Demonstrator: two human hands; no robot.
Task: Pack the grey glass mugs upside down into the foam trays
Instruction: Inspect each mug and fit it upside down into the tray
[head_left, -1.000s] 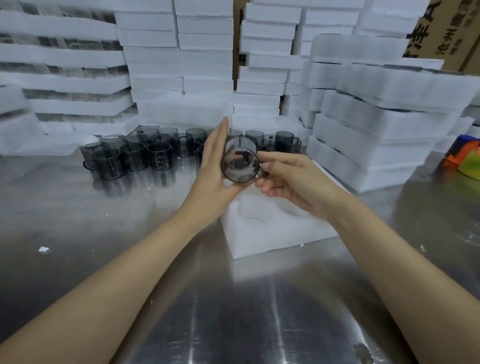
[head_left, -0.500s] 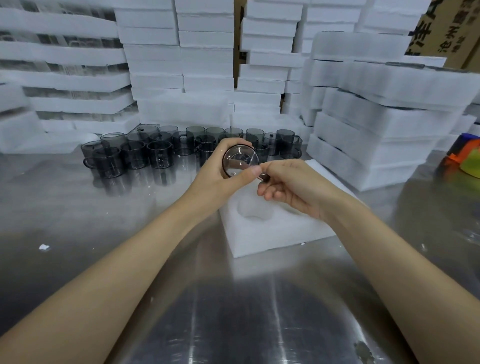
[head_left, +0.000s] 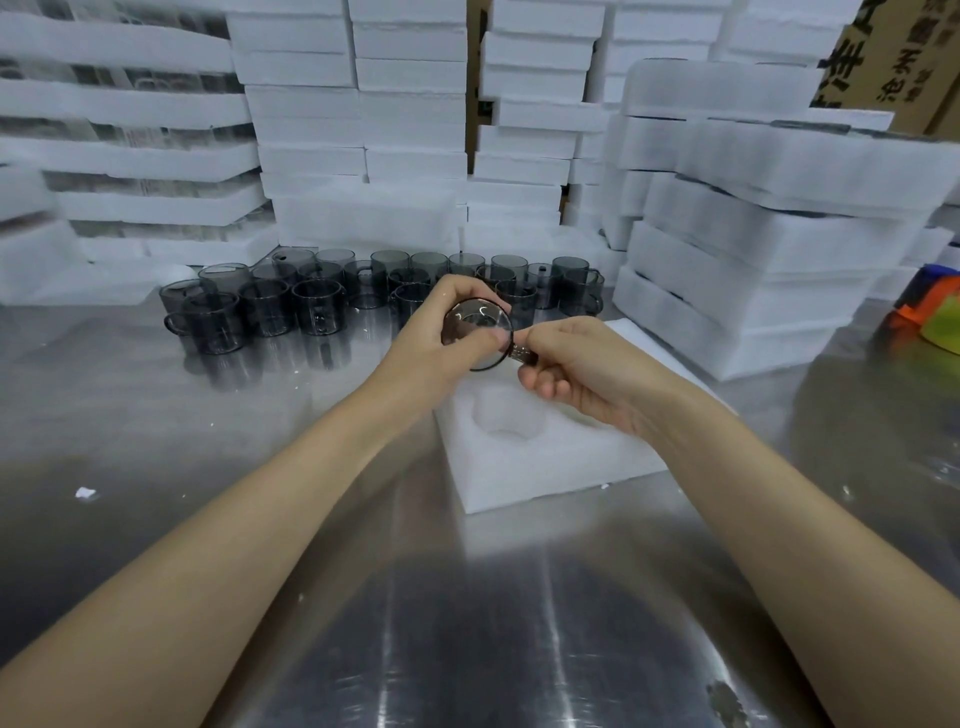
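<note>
the left hand (head_left: 431, 332) is curling its fingers round a grey mug (head_left: 478, 332), thumb across its round end, and the right hand (head_left: 582, 374) is pinching the handle (head_left: 522, 355), holding it above the far edge of the foam tray (head_left: 545, 467). the steel table (head_left: 467, 623) is stretching wide from the tray's near edge; a cluster of mugs (head_left: 311, 306) is standing just behind the hands, foam stacks (head_left: 753, 234) crowding the right.

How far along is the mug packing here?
Done: possibly the stacked foam trays at right, contents hidden. In hand: left hand and right hand hold one grey mug above the open foam tray, whose visible pocket is empty. Left: the crowd of mugs waiting on the table behind.
</note>
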